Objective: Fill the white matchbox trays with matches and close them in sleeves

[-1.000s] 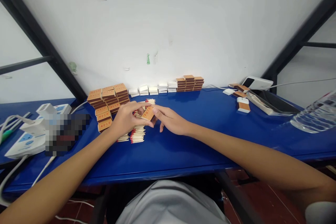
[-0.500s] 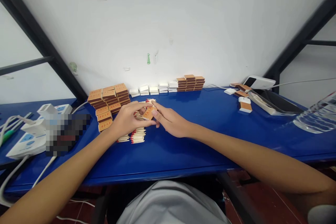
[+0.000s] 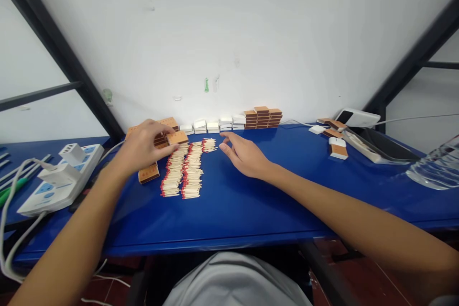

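Observation:
My left hand [image 3: 147, 146] grips an orange-topped matchbox [image 3: 178, 137] between thumb and fingers, in front of the stacked matchboxes [image 3: 168, 122] by the wall. Much of that stack is hidden behind the hand. One matchbox [image 3: 148, 173] lies on the blue table just below my left wrist. Rows of loose red-tipped matches [image 3: 191, 172] are laid out between my hands. My right hand [image 3: 246, 155] hovers over the table to the right of the matches, holding nothing, thumb and fingers apart.
White box trays [image 3: 213, 127] and brown matchbox sleeves [image 3: 263, 118] line the wall. At left lies a power strip [image 3: 57, 186] with cables. A phone [image 3: 383, 146], loose boxes and a clear plastic bottle [image 3: 435, 167] are at right.
My hands have parted. The left hand has carried the matchbox leftward to the stack, while the right has let go and shifted slightly right. The match rows are now uncovered.

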Action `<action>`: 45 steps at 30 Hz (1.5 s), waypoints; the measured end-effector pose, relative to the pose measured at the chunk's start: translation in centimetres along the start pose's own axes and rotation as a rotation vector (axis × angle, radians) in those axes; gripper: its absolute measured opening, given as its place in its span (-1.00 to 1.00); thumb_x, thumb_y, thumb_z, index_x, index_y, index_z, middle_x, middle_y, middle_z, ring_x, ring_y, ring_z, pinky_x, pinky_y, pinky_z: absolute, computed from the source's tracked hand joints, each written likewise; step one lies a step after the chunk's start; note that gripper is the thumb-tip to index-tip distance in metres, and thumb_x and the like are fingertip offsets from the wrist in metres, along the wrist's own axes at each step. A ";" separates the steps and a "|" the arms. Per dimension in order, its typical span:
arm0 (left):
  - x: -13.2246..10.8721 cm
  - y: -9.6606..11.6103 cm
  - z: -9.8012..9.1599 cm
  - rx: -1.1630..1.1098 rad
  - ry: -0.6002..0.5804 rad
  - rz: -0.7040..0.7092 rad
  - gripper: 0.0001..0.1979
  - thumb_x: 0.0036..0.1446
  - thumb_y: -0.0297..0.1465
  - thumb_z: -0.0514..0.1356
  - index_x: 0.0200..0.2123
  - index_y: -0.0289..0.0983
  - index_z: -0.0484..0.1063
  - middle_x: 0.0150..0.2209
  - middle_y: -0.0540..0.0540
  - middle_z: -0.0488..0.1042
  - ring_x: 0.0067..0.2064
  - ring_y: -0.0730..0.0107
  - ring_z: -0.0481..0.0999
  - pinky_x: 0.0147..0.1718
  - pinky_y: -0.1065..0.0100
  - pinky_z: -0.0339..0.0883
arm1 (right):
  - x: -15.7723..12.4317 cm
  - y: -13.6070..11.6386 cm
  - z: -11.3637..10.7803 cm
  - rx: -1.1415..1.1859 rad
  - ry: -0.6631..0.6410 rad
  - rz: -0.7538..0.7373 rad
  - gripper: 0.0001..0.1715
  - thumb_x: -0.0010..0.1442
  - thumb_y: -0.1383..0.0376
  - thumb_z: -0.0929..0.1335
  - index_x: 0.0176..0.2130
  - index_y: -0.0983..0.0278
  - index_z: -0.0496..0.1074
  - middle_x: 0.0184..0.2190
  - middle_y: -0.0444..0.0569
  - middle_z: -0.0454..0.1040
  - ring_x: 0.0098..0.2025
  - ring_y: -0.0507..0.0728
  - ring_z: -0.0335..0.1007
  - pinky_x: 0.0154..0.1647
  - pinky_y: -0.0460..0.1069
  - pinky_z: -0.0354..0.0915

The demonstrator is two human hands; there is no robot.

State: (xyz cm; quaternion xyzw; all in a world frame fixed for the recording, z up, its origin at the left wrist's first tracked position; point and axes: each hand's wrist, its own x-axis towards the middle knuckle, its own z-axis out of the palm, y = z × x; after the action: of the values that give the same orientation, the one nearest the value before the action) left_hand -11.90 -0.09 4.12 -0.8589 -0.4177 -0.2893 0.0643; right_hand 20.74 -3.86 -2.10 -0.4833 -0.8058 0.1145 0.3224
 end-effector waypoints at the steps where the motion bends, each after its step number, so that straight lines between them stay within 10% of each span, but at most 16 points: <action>1: -0.1 -0.9 -0.8 0.015 -0.004 -0.040 -0.55 0.12 0.00 0.42 -0.06 -0.19 0.65 -0.11 -0.20 0.63 -0.05 -0.03 0.59 -0.03 0.08 0.47 | 0.0 0.0 0.0 -0.002 0.000 0.000 -0.35 0.57 -0.03 0.13 0.38 0.30 0.28 0.17 0.19 0.56 0.09 0.32 0.55 0.09 0.16 0.38; 9: -1.0 -5.1 -2.9 -0.008 -0.088 -0.274 -0.60 -0.02 -0.02 0.51 -0.19 -0.14 0.70 -0.31 -0.13 0.66 -0.33 0.14 0.57 -0.36 0.22 0.37 | 0.0 0.2 0.2 -0.014 -0.008 -0.009 -0.37 0.57 -0.03 0.14 0.32 0.30 0.34 0.15 0.19 0.57 0.07 0.30 0.56 0.08 0.16 0.38; 45: -0.3 -4.5 -2.0 0.084 -0.340 -0.351 -0.58 -0.06 -0.04 0.39 -0.21 -0.18 0.66 -0.44 -0.08 0.59 -0.39 0.19 0.54 -0.38 0.25 0.31 | 0.2 0.1 0.2 -0.143 -0.086 -0.059 -0.51 0.61 0.08 0.13 -0.12 0.25 0.49 -0.07 0.08 0.53 -0.07 0.19 0.49 0.00 0.05 0.31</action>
State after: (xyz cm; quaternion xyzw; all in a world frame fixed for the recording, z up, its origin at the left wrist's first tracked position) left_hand -16.34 1.90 5.00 -0.8061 -0.5769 -0.1298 -0.0225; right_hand 20.64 -3.63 -2.21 -0.4758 -0.8389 0.0679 0.2555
